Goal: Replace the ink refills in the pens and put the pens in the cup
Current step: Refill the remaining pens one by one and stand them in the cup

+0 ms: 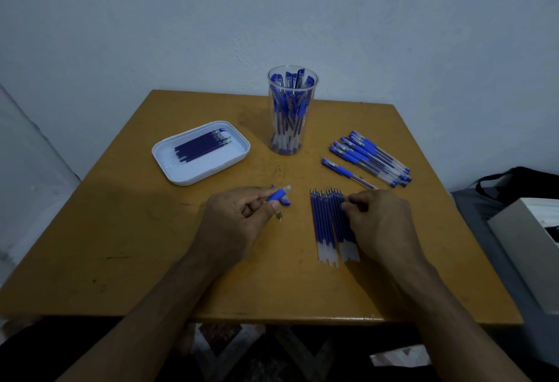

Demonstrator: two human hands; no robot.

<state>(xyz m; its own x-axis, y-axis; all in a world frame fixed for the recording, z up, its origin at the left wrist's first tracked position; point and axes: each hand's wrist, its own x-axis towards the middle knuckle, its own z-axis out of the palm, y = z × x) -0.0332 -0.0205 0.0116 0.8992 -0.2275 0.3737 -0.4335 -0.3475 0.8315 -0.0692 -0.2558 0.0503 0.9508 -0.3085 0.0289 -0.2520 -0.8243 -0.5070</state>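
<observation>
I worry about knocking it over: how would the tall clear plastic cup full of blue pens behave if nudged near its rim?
The tall clear plastic cup looks narrow-based and tall, so it would probably tip rather than slide. The blue pens lean toward the rim, likely making it top-heavy.

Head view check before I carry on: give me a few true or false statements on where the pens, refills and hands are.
1. The clear cup holds pens. True.
2. The white tray lies right of the cup. False: it lies left of it.
3. The left hand grips a pen barrel. True.
4. The right hand rests on the tray. False: its fingers are at the row of refills.
5. Capped pens lie right of the cup. True.
</observation>
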